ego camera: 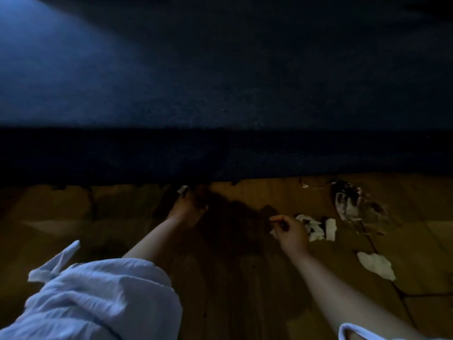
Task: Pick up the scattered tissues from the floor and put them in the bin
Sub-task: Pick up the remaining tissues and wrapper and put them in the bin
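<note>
Dim wooden floor point(245, 303) stretches ahead. Near right lies a loose tissue point(376, 265). Farther, right hand point(291, 233) curls over crumpled tissues point(313, 227), hold unclear; left hand point(187, 209) reaches a scrap point(182, 190) beside blue furniture point(220, 94), grip hidden. Gathering seems underway; next needs firm pinches, bin unseen.

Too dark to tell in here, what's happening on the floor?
A person is gathering tissues off the wooden floor beside blue furniture. The left hand reaches for a small scrap at its edge; the right hand hovers by a crumpled tissue pile. A loose tissue lies farther right. No bin shows.
</note>
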Available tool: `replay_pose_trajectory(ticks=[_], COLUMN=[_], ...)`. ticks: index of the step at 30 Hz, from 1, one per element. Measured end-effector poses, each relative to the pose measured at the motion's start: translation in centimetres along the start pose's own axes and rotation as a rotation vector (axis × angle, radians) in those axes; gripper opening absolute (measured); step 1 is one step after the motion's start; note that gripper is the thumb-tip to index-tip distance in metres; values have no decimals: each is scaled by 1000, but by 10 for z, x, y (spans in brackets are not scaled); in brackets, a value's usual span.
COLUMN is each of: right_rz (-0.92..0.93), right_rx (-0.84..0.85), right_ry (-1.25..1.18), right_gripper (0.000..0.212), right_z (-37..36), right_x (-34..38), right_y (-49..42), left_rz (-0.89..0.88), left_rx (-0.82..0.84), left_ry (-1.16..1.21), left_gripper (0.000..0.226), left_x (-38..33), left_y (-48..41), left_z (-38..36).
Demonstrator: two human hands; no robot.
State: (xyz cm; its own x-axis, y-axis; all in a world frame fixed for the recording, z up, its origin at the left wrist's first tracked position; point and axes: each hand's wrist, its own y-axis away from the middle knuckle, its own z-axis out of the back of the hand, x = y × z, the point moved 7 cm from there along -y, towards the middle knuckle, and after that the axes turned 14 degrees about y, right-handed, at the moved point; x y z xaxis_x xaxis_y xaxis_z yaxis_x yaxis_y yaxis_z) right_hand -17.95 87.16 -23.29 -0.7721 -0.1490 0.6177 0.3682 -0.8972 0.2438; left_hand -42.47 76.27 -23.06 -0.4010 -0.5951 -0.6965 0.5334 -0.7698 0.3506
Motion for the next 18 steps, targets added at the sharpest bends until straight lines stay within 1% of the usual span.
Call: replay_pose_trajectory(ticks=[2,4,5,6,8,9,10,12,13,14,15,16,18], right_rz=[46,103,115,127,149,176,212,264,280,309,337,368,387], right_rx=[-37,-78,-79,-76,-64,-58,-48,15,63,115,160,189,233], right_ry=[79,163,199,242,320,339,348,365,394,422,433,443,506], right_gripper=[16,18,22,28,42,48,50,45,43,38,33,29,25], right_z=[3,10,14,17,21,23,24,20,15,10,5,1,-3], right_x=[-11,-17,-19,-22,-28,-28,-28,-26,-26,-25,-24,-24,-27], right_y=[-2,-6,-7,-9,-11,-11,-11,-9,-6,-2,3,9,20], left_rz=[42,119,147,141,71,32,-1,-63,-61,-65,-82,-55,-79], left_rx=[66,43,18,-7,-47,-52,-77,-122,-141,-132,-129,-109,-91], left_ry=[-118,-124,-108,-95,-104,-83,-46,-56,-28,-31,-21,116,118], left_gripper=[64,62,61,60,55,49,39,12,6,6,14,20,24], left_x=[13,28,32,35,31,28,26,23,23,26,25,30,21], left_y=[-14,-25,-25,-24,-14,-9,-3,11,16,19,25,28,40], left_z=[-6,-6,-6,-7,-14,-21,-26,-35,-38,-44,-46,-51,-58])
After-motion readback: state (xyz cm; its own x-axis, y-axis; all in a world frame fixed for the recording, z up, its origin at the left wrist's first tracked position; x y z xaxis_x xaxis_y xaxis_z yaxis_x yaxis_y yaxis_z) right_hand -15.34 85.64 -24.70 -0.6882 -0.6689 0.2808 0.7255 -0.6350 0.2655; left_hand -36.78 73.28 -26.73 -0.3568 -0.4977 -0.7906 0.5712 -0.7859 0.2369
